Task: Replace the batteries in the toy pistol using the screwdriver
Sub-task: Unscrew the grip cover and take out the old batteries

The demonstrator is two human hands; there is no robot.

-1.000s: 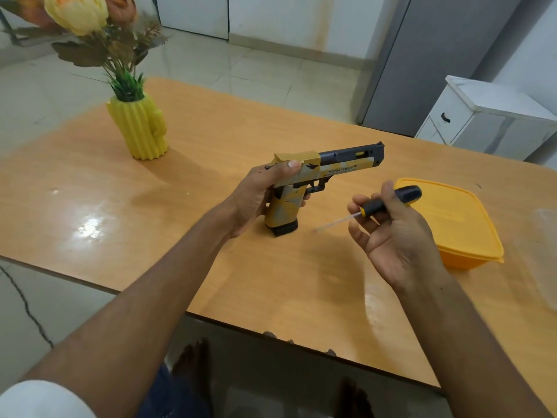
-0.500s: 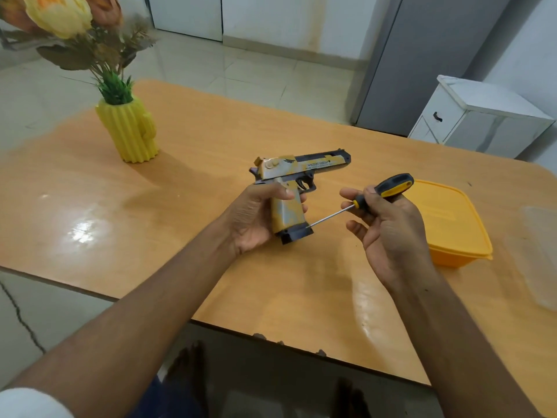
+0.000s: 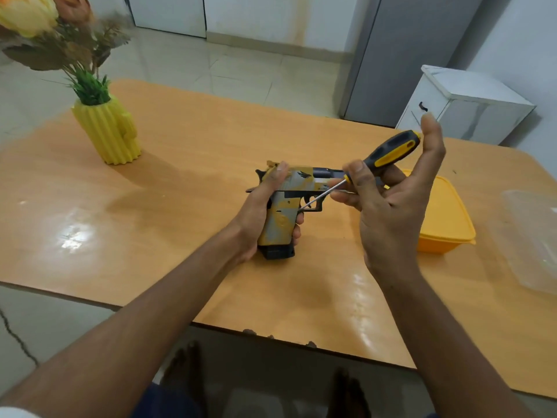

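Left hand (image 3: 259,215) still grips pistol (image 3: 286,212) by the grip, butt on table (image 3: 180,176); right hand (image 3: 388,203) pinches screwdriver (image 3: 388,152), pinky out; tip has swung up from butt to trigger area, likely seating on a screw; tub (image 3: 446,218) beyond.

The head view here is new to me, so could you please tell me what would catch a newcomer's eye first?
At the middle of the wooden table, the left hand grips a yellow and grey toy pistol by its handle. The right hand pinches a black and yellow screwdriver, whose tip meets the pistol near the trigger. A yellow cactus-shaped vase of flowers stands far left, and a yellow lidded container sits right.
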